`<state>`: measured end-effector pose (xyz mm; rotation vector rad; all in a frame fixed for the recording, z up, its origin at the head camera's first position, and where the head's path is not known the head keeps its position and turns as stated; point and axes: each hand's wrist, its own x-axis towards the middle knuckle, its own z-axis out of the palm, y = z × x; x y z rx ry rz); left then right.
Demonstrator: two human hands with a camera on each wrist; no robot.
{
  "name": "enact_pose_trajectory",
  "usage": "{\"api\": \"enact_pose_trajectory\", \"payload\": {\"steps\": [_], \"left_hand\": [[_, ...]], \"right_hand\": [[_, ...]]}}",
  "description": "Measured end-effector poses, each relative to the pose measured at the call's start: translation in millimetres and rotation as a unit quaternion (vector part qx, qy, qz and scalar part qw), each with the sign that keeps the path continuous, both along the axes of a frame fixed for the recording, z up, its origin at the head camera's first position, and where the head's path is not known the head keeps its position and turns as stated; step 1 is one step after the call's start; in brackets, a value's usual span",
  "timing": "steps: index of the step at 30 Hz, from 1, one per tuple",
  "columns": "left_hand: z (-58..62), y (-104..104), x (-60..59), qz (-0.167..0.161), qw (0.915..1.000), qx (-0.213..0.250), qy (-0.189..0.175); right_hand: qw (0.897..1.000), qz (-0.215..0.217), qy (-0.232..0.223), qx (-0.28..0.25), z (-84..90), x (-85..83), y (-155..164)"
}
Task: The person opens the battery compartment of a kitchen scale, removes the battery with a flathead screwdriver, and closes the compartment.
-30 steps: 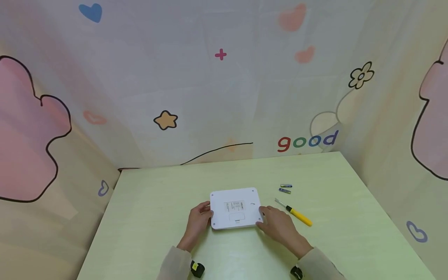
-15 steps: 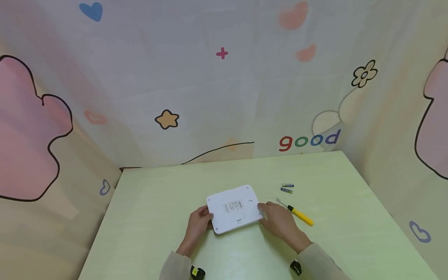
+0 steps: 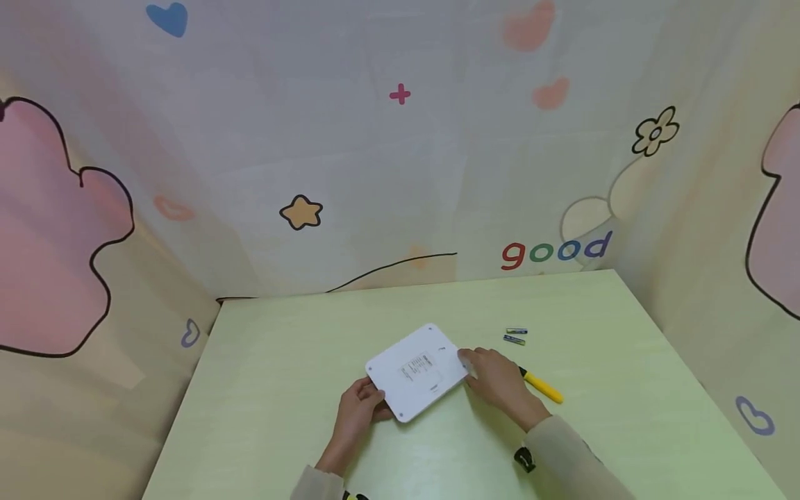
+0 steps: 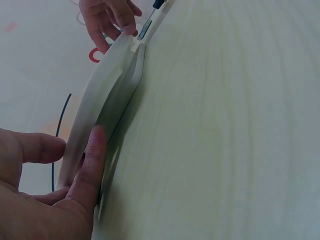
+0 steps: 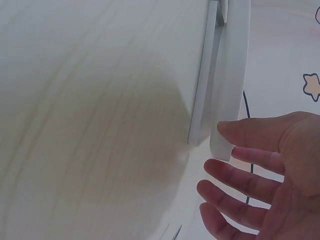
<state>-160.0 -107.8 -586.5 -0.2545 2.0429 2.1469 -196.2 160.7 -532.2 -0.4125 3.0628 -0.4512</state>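
A white, flat, rectangular device [image 3: 415, 396], like a kitchen scale lying underside up, shows a printed label, a small battery cover and corner screws. My left hand [image 3: 357, 413] grips its near left edge, thumb on top and fingers underneath. My right hand [image 3: 496, 382] pinches its right edge between thumb and fingers. In the left wrist view a thinner plate [image 4: 122, 95] sits below the device's body, with a gap between. In the right wrist view the thumb lies against the body's corner [image 5: 222, 145], the other fingers spread loosely beside it.
Beyond the right hand lie two small batteries [image 3: 515, 340] on the pale green table [image 3: 281, 347]. A yellow-handled screwdriver [image 3: 542, 386] is beside that hand, its shaft hidden in the head view. Printed curtains [image 3: 375, 153] enclose the table's back and sides.
The device has turned counterclockwise between both hands, its right end swinging away and its left end nearer. The right hand has shifted slightly, now covering the screwdriver's shaft.
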Motion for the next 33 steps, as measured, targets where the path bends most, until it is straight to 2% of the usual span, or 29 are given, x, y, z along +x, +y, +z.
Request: {"api": "enact_pose_trajectory", "payload": {"steps": [5,8,11,14,17,19,24,29,33], "left_hand": [[4.1,4.2,6.3,0.0,0.9997,0.023,-0.012],[8.0,7.5,8.8,-0.002,0.9996,0.019,-0.021],[11.3,8.8,7.9,0.009,0.9997,-0.007,-0.02],[13.1,6.1,3.4,0.041,0.9981,-0.044,-0.012],[14.2,-0.5,-4.4,0.068,0.9941,-0.084,0.015],[14.5,-5.4,-10.8,0.073,0.9893,-0.119,0.04],[13.1,-14.1,-26.5,0.045,0.9765,-0.193,0.085],[11.2,-17.1,-37.6,0.003,0.972,-0.213,0.098],[9.2,-17.3,-43.9,-0.03,0.9665,-0.232,0.105]], "right_hand": [[1.0,-0.002,0.002,0.0,-3.5,-4.2,2.7],[1.0,-0.012,0.0,-0.001,-3.5,-5.7,4.0],[0.999,-0.036,0.009,-0.005,-2.2,-4.9,5.0],[0.997,-0.072,0.027,-0.03,1.6,2.4,4.7],[0.992,-0.094,0.032,-0.076,5.9,15.1,2.1],[0.989,-0.095,0.011,-0.115,8.0,23.7,-1.2],[0.973,-0.094,-0.074,-0.198,7.5,40.9,-7.8],[0.956,-0.093,-0.137,-0.242,3.5,52.9,-12.2],[0.95,-0.074,-0.164,-0.254,-1.4,58.2,-16.0]]}}
